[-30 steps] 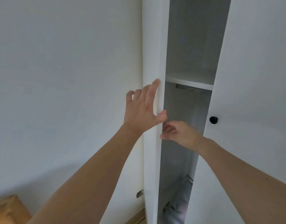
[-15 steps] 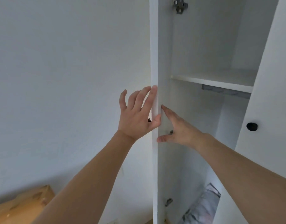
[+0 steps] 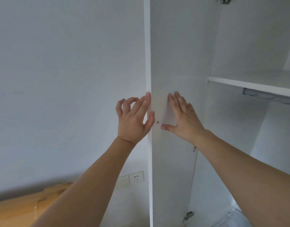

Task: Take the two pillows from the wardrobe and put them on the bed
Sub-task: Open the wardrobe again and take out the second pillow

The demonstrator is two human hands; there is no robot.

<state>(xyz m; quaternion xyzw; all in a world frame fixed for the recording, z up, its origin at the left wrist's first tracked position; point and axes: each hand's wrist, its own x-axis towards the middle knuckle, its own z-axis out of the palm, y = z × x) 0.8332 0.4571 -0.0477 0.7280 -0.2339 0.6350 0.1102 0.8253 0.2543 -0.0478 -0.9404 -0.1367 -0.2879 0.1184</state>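
Swinging the wardrobe door wide comes first: the left hand pinches its edge, thumb inside, while the right hand lies flat, fingers straight, on the inner face. Below right, grey fabric, perhaps a pillow, lies inside.

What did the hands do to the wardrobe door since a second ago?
The left door has swung open further, showing more of the shelf. The right hand uncurled and now presses flat on the door's inner face. The left hand stayed on the door's edge, thumb and forefinger around it. No pillow has been taken yet.
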